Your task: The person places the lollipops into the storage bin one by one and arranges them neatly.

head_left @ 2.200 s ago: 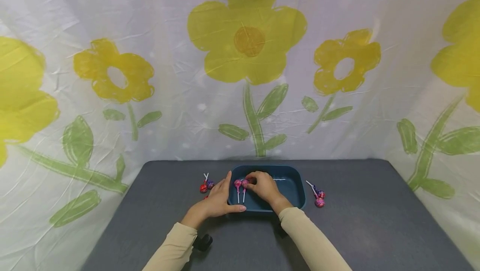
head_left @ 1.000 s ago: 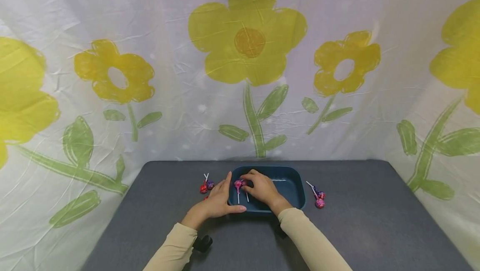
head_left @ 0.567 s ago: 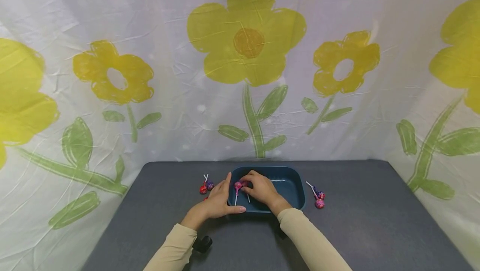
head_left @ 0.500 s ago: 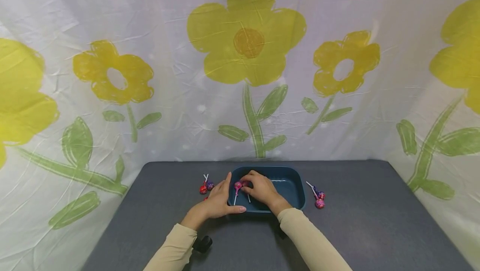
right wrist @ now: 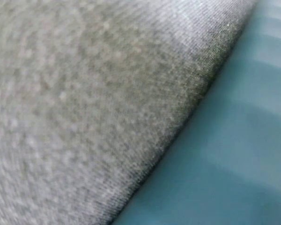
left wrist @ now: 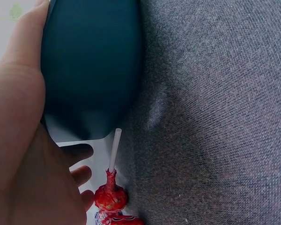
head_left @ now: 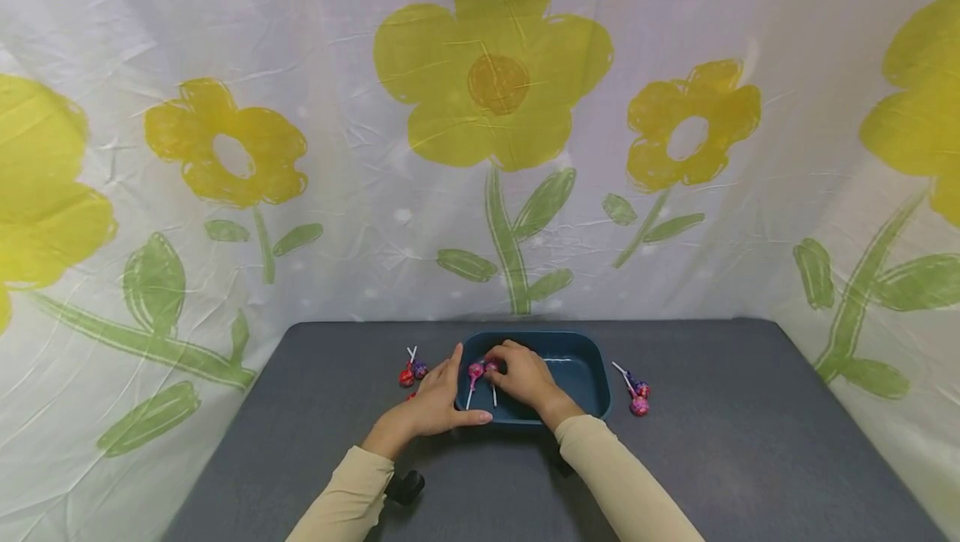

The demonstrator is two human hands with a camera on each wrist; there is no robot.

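Note:
In the head view a dark blue rectangular tray stands on the table with two pink-wrapped lollipops inside its left end. The left one lies with its white stick slanting toward the front left corner. My right hand reaches into the tray and pinches the head of the other lollipop between thumb and fingers, its stick pointing toward the front rim. My left hand spans the tray's front left corner, thumb along the front rim, fingers stretched along the left side. The right wrist view shows only cloth and the tray's side.
Left of the tray lie red and purple lollipops; a red lollipop also shows beside my left fingers in the left wrist view. Pink and purple lollipops lie right of the tray. A flowered curtain hangs behind the grey table.
The left lollipop's stick end has swung leftward. The pinched lollipop's stick end has moved right, then slightly back left, with small shifts of my right fingers. My left hand has stayed put.

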